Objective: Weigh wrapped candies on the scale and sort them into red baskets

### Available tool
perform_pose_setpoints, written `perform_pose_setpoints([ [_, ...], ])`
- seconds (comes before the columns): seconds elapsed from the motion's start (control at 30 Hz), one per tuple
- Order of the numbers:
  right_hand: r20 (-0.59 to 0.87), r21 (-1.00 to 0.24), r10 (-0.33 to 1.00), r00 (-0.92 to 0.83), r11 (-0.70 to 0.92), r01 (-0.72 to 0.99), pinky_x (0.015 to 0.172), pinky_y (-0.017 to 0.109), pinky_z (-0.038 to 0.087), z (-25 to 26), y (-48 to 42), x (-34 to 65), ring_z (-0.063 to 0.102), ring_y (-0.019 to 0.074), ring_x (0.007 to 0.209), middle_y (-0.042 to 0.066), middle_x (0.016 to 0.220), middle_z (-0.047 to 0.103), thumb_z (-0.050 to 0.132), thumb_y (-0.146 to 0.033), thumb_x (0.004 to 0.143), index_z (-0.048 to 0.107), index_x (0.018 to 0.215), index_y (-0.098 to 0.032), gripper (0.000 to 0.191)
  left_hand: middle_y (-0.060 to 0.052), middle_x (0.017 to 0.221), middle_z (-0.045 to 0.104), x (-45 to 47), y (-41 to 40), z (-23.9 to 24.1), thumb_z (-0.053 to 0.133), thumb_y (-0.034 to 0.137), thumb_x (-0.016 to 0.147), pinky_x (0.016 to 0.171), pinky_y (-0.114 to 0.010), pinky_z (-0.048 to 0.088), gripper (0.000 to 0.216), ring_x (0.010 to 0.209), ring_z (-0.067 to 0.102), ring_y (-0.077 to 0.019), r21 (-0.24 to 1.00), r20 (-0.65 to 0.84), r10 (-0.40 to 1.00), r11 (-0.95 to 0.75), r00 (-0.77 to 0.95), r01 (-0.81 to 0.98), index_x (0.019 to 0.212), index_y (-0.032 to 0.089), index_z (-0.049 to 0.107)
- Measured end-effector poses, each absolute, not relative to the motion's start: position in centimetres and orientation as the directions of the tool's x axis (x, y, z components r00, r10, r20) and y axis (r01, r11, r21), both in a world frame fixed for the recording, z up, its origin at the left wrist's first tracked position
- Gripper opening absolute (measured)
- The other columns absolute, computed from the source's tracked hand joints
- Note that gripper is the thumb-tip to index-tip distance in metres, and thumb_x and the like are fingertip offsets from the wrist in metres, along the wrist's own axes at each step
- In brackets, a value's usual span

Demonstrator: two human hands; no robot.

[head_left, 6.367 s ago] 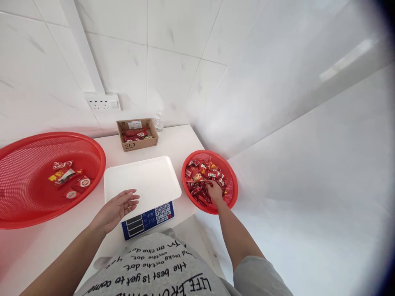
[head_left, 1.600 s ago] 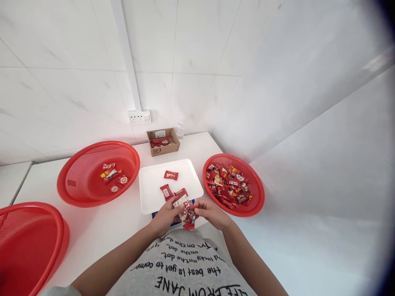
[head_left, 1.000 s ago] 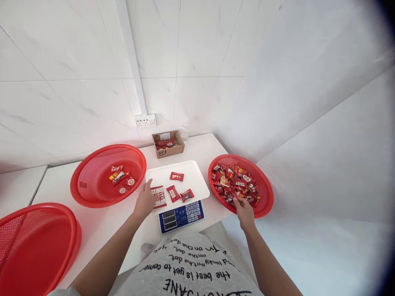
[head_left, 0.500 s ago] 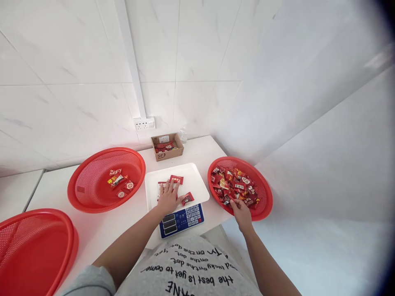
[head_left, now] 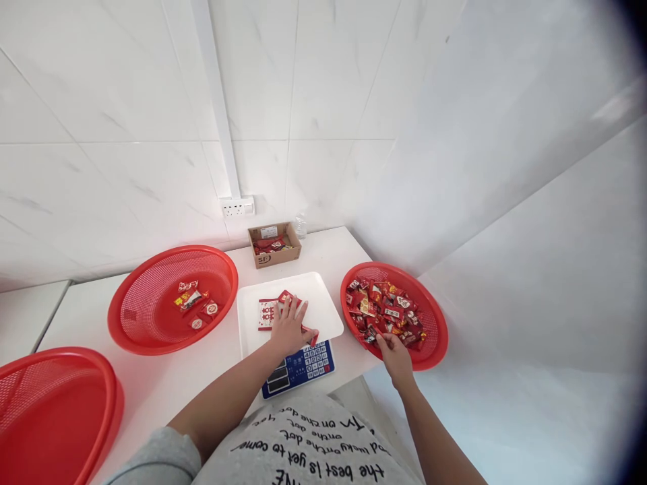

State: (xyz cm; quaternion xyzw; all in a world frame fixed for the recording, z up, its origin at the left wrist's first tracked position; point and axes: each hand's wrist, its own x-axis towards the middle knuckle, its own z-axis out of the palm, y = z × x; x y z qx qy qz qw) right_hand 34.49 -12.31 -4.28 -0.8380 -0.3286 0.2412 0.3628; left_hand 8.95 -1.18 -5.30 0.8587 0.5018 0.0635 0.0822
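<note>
A white scale tray (head_left: 323, 311) sits on a blue-panelled scale (head_left: 299, 369) in front of me. My left hand (head_left: 290, 326) lies flat on the tray, fingers spread over several red candy packets; one packet (head_left: 265, 314) shows to its left. My right hand (head_left: 393, 350) reaches into the near edge of the red basket (head_left: 433, 328) full of red wrapped candies (head_left: 385, 310), fingers curled among them; what it grips is hidden.
A second red mesh basket (head_left: 146, 323) with a few packets (head_left: 195, 303) stands left of the scale. A third red basket (head_left: 50, 411) is at the near left. A small cardboard box (head_left: 273, 244) and a clear bottle (head_left: 301, 226) stand by the tiled wall.
My left hand slid rightward across the tray, covering the packets. My right hand stayed at the right basket's near edge, fingers closing among the candies.
</note>
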Motion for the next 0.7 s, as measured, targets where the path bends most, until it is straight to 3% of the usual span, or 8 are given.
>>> perform_pose_setpoints([
  [0.3, -0.165, -0.748, 0.750, 0.641, -0.519, 0.415, 0.066, 0.032, 0.042, -4.6, -12.3, 34.8, 0.059, 0.0223, 0.074, 0.004, 0.077, 0.066, 0.048, -0.057, 0.067, 0.058, 0.077, -0.021, 0.039, -0.011, 0.143, 0.030, 9.1, 1.4, -3.9, 0.029, 0.041, 0.088, 0.101, -0.046, 0.024, 0.053, 0.127, 0.031, -0.0272, 0.222, 0.073, 0.919, -0.394, 0.388, 0.892, 0.136, 0.019, 0.034],
  [0.37, -0.163, -0.750, 0.756, 0.634, -0.512, 0.418, 0.065, 0.032, 0.042, -4.7, -12.3, 34.8, 0.059, 0.0223, 0.073, 0.004, 0.076, 0.066, 0.048, -0.058, 0.067, 0.058, 0.076, -0.021, 0.039, -0.010, 0.145, 0.028, 8.7, 1.5, -3.9, 0.028, 0.044, 0.088, 0.102, -0.047, 0.022, 0.054, 0.128, 0.030, -0.0269, 0.223, 0.097, 0.924, -0.382, 0.370, 0.897, 0.136, 0.020, 0.032],
  [0.53, -0.161, -0.732, 0.761, 0.628, -0.519, 0.441, 0.067, 0.032, 0.042, -5.0, -12.1, 35.0, 0.059, 0.0230, 0.076, 0.004, 0.077, 0.066, 0.046, -0.058, 0.067, 0.057, 0.077, -0.022, 0.039, -0.007, 0.146, 0.024, 7.0, 0.2, -5.2, 0.030, 0.059, 0.083, 0.105, -0.056, 0.003, 0.063, 0.135, 0.014, -0.0293, 0.179, 0.090, 0.877, -0.481, 0.472, 0.858, 0.137, 0.027, 0.030],
  [0.7, -0.167, -0.722, 0.760, 0.628, -0.528, 0.447, 0.069, 0.034, 0.043, -5.1, -12.0, 34.9, 0.060, 0.0241, 0.079, 0.006, 0.081, 0.067, 0.046, -0.058, 0.066, 0.056, 0.077, -0.022, 0.039, -0.009, 0.146, 0.024, 4.8, -1.2, -5.7, 0.034, 0.056, 0.082, 0.105, -0.057, 0.003, 0.066, 0.135, 0.013, -0.0305, 0.136, 0.070, 0.889, -0.457, 0.452, 0.879, 0.138, 0.022, 0.029],
])
